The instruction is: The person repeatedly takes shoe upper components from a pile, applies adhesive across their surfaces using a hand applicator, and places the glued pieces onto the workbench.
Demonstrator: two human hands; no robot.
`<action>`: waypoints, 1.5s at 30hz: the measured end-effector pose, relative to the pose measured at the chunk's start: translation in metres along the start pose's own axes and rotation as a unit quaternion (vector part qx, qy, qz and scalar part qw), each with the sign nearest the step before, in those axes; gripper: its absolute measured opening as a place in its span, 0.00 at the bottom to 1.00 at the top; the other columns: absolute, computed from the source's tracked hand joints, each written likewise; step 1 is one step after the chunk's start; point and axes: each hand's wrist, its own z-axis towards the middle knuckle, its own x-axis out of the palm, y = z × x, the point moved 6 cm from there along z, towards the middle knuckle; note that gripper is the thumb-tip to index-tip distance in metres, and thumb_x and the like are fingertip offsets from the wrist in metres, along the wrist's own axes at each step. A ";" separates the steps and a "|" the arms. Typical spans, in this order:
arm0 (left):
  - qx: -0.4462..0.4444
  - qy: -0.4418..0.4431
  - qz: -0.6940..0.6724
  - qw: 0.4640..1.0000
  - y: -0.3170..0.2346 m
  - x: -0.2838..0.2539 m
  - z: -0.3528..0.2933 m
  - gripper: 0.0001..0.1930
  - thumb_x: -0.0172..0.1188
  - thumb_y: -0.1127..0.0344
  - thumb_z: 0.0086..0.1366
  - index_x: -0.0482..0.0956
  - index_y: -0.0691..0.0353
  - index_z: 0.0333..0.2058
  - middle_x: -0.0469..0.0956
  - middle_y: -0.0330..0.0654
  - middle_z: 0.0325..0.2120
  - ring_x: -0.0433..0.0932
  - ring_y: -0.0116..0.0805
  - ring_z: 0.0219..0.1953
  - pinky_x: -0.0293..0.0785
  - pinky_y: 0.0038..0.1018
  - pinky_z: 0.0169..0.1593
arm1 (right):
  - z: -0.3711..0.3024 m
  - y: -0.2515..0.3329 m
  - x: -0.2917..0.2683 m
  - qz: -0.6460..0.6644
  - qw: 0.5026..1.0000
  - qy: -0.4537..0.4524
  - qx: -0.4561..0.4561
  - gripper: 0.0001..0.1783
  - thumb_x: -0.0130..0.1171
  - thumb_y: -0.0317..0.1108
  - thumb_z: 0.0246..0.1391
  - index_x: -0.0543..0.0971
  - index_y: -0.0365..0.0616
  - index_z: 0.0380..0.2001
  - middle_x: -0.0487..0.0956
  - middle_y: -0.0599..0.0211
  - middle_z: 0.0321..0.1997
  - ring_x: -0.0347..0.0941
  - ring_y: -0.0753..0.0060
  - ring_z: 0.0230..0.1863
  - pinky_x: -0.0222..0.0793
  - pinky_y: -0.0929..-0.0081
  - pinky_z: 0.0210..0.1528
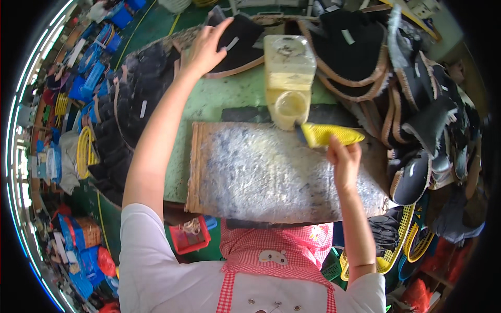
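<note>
My right hand [344, 159] is closed around the yellow handle of a brush [331, 134]. The brush's dark tip points left, beside the round mouth of a cloudy yellowish plastic glue container [289, 78]. Farther back on the left, my left hand [206, 49] reaches out with its fingers apart, the thumb on a black fabric piece [240, 44] with a tan curved edge and a small white tag. I see no firm grip there. In front of me lies a board [271, 172] smeared with dried white and bluish residue.
Piles of similar black pieces stand at the left [143, 88] and right [349, 47] of the green table [206, 104]. A red basket [189, 237] is below the table's front edge. Yellow baskets [399, 245] sit low on the right. Shelves with blue bins line the left.
</note>
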 end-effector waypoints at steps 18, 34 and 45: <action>-0.152 -0.182 -0.180 0.955 0.083 -0.081 0.002 0.14 0.55 0.67 0.64 0.71 0.64 0.47 0.76 0.40 0.41 0.72 0.31 0.45 0.63 0.27 0.53 | -0.002 -0.019 -0.008 0.091 0.988 0.079 -0.094 0.11 0.63 0.35 0.55 0.77 0.40 0.35 0.73 0.79 0.22 0.63 0.88 0.18 0.59 0.85 0.19; -0.022 0.185 0.012 0.982 -0.173 -0.113 -0.189 0.09 0.53 0.66 0.53 0.80 0.60 0.30 0.77 0.50 0.17 0.79 0.49 0.25 0.71 0.43 0.40 | 0.016 -0.020 -0.009 0.106 0.983 0.126 -0.082 0.07 0.59 0.31 0.58 0.73 0.43 0.27 0.69 0.76 0.17 0.58 0.85 0.15 0.46 0.83 0.18; -0.002 0.206 -0.122 0.971 -0.198 -0.086 -0.224 0.24 0.65 0.66 0.52 0.73 0.54 0.49 0.69 0.42 0.50 0.67 0.42 0.57 0.61 0.44 0.60 | -0.032 0.016 0.033 -0.100 0.984 0.141 -0.051 0.08 0.58 0.32 0.58 0.77 0.37 0.33 0.73 0.72 0.18 0.62 0.85 0.14 0.54 0.84 0.16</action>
